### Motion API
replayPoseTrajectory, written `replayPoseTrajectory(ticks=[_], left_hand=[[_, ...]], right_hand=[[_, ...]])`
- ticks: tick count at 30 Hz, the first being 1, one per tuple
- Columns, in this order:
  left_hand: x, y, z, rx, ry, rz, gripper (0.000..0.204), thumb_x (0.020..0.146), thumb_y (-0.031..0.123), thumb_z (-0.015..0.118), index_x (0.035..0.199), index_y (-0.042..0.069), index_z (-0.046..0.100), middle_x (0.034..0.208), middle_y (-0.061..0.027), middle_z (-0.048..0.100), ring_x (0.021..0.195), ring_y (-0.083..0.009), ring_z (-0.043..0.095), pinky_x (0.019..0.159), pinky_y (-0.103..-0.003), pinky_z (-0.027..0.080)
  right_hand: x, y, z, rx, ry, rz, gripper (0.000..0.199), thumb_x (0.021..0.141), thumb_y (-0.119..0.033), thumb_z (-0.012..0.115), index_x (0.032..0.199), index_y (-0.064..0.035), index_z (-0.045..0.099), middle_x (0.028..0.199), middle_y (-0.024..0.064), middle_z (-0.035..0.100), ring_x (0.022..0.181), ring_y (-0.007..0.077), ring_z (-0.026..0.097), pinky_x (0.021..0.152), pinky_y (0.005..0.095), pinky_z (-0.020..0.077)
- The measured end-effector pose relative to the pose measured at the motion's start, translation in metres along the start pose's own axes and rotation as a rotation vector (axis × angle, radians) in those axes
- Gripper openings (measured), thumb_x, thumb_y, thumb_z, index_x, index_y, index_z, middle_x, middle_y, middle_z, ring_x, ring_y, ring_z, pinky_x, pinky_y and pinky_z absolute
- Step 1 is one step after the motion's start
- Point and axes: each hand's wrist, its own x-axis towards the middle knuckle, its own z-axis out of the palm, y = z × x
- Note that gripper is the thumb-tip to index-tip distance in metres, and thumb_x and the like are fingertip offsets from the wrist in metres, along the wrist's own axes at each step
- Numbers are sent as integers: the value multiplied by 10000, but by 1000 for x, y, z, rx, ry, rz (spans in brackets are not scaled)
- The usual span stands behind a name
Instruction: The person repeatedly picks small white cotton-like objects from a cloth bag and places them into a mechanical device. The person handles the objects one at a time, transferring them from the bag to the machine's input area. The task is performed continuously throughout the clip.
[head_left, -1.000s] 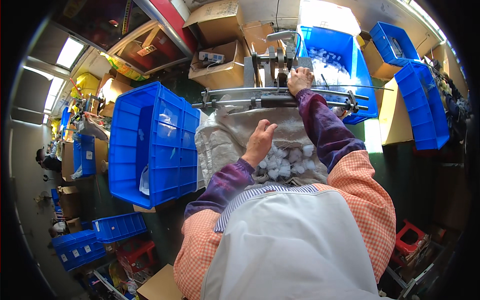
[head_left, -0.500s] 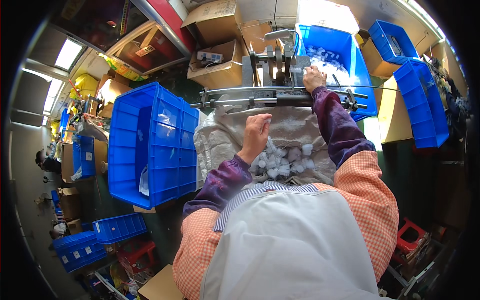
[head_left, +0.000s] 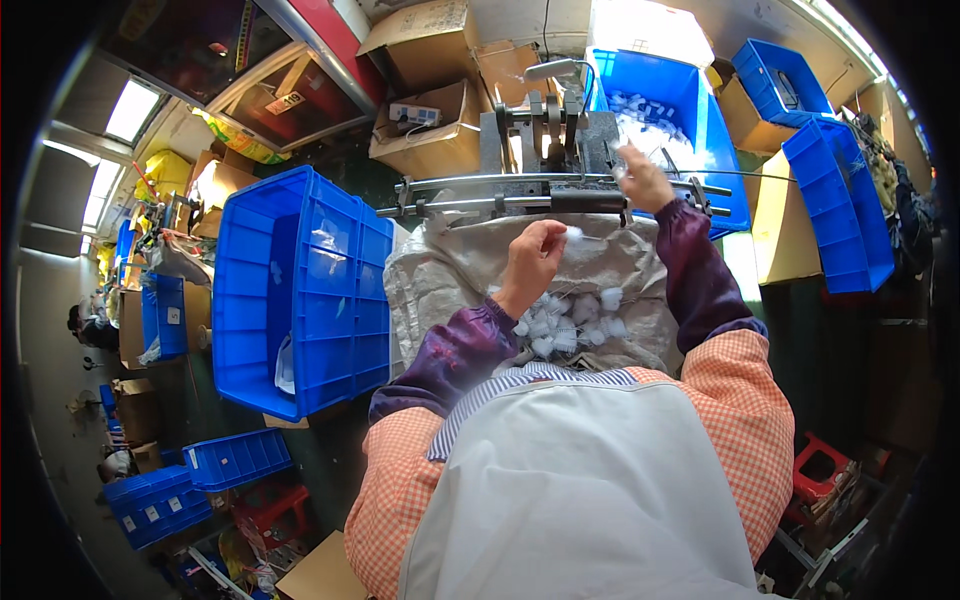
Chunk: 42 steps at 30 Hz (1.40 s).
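Note:
My left hand (head_left: 532,265) is closed, pinching a small white tufted piece (head_left: 574,234) with a thin stem over the cloth. My right hand (head_left: 647,182) hangs just past the right part of the machine's bar, near the blue bin of white pieces; its fingertips are blurred, and I cannot tell whether a whitish piece is between them. Below both hands, a pile of similar white pieces (head_left: 565,322), some with fine bristles, lies on a beige cloth (head_left: 440,270). Beyond the cloth stands a machine (head_left: 548,140) with wheels and horizontal metal rods.
A blue bin (head_left: 705,130) behind the machine on the right holds many white pieces. On the left a large blue crate (head_left: 345,290) stands on its side beside the cloth. Cardboard boxes (head_left: 430,140) sit behind, and more blue crates (head_left: 840,210) are at the far right.
My right hand has come off the machine's right side and moved nearer. My left hand has shifted right and slightly nearer; the white piece now shows in its fingers.

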Motion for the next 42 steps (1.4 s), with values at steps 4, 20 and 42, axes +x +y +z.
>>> replayPoseTrajectory(ticks=[4, 20, 42], left_hand=[[11, 7, 1, 62, 51, 31, 162, 803, 55, 623, 954, -2, 606, 838, -119, 650, 787, -158, 633, 700, -264, 489], [-52, -90, -10, 634, -420, -203, 179, 720, 104, 633, 888, 44, 616, 883, -156, 571, 871, -326, 567, 771, -392, 455], [-30, -51, -24, 305, -229, -170, 121, 732, 28, 570, 841, 22, 624, 827, -109, 548, 727, -229, 578, 671, -318, 470]], right_hand=[[-33, -68, -10, 584, -448, -249, 366, 832, -116, 540, 1192, -53, 510, 1095, 147, 564, 864, 242, 585, 788, 320, 457], [64, -10, 52, -295, 249, 116, 167, 809, -216, 538, 954, -157, 596, 977, 17, 596, 993, 241, 501, 815, 392, 387], [51, -11, 46, -326, 193, 327, 295, 780, -330, 534, 977, -127, 617, 1052, 78, 518, 1081, 265, 400, 907, 428, 298]])
